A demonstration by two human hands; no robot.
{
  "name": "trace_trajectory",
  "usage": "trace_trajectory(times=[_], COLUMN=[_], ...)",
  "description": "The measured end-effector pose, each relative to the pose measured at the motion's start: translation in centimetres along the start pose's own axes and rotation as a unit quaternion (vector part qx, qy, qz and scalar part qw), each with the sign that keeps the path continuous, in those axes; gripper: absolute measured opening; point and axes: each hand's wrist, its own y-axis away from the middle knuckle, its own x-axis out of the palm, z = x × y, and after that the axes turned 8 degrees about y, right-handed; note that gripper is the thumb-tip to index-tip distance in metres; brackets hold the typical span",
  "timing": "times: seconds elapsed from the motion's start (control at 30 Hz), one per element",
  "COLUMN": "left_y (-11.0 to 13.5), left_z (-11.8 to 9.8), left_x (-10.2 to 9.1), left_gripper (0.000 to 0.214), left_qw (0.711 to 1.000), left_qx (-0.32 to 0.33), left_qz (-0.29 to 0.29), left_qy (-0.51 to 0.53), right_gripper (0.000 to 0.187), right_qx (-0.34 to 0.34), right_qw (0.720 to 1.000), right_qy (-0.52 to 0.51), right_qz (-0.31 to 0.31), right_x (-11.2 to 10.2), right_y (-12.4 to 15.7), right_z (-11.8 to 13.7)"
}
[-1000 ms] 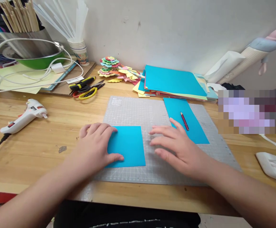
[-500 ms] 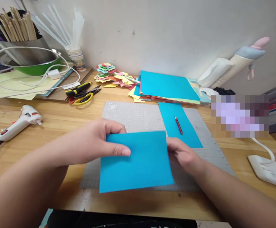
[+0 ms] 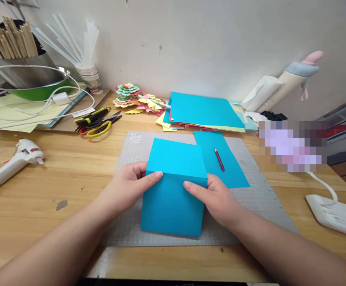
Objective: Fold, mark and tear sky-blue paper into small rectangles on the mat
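Grey cutting mat (image 3: 140,151) across the middle of the frame. Above it, at centre, a blue sheet (image 3: 173,206), already creased across, its two panels not pressed flat together. Right of centre, a blue strip (image 3: 234,171) shows no fold. Left hand (image 3: 133,184) and right hand (image 3: 217,198) each pinch the sheet's side near the crease, thumbs in front. A dark red pencil (image 3: 219,160) lies on the strip.

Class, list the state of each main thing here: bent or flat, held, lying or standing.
Creased blue paper sheet: bent, held by left hand and right hand
Long blue paper strip: lying flat
Slim dark-red pencil: lying on the strip
Gray gridded cutting mat: lying flat
White plastic glue gun: lying, unheld
Printed paper cups: stacked, standing, holding translucent sticks
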Motion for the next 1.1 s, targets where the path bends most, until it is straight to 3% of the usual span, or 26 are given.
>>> trace_trajectory(times=[0.23, 0.43, 0.63, 0.8, 0.97, 1.1], left_y=[-0.4, -0.6, -0.6, -0.4, 0.0, 0.4], left_z=[0.7, 1.2, 0.4, -0.2, -0.3, -0.4], left_x=[-0.2, -0.1, -0.2, -0.6, -0.7, -0.3], left_gripper=[0.040, 0.036, 0.015, 0.034, 0.037, 0.033], left_qw=[0.999, 0.998, 0.997, 0.992, 0.991, 0.984], left_qx=[-0.024, -0.057, -0.034, -0.063, -0.105, -0.076], left_qz=[-0.021, -0.001, -0.025, -0.020, 0.008, 0.010], left_qy=[-0.022, 0.025, 0.058, 0.112, -0.087, -0.159], right_gripper=[0.041, 0.038, 0.007, 0.014, 0.028, 0.026], right_qx=[0.068, 0.069, 0.087, 0.022, -0.034, 0.012], right_qw=[0.997, 0.994, 0.992, 1.000, 0.996, 1.000], right_qy=[-0.042, -0.076, -0.094, -0.005, 0.070, -0.001], right_qz=[0.001, 0.032, -0.015, -0.008, 0.043, 0.017], right_x=[-0.2, -0.3, -0.7, -0.9, -1.2, -1.7], right_y=[-0.4, -0.6, -0.7, -0.3, 0.3, 0.2], right_z=[-0.5, -0.7, -0.5, -0.4, 0.2, 1.1])
